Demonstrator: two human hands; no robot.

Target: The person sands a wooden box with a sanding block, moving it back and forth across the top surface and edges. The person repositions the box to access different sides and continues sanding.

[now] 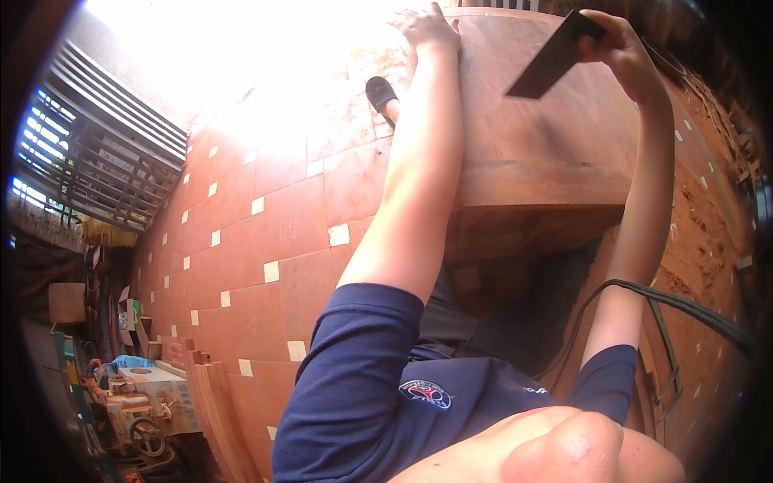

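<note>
A brown wooden tabletop (499,137) with a thick front edge stretches out before me. My right hand (616,48) grips a dark, flat rectangular plate (551,64) by its far end, tilted over the wood. The plate's near corner looks slightly blurred, and I cannot tell whether it touches the surface. At the far left corner of the tabletop, my left hand (431,30) rests with its fingers spread and nothing in them. Bright glare washes out the area around those fingertips.
Reddish tiles with small pale squares make up the floor (241,266). A black sandal (380,92) on a foot shows beside my left forearm. A black cable (692,306) crosses my right arm. Lower left are wooden boards (221,419) and a machine with a handwheel (147,437).
</note>
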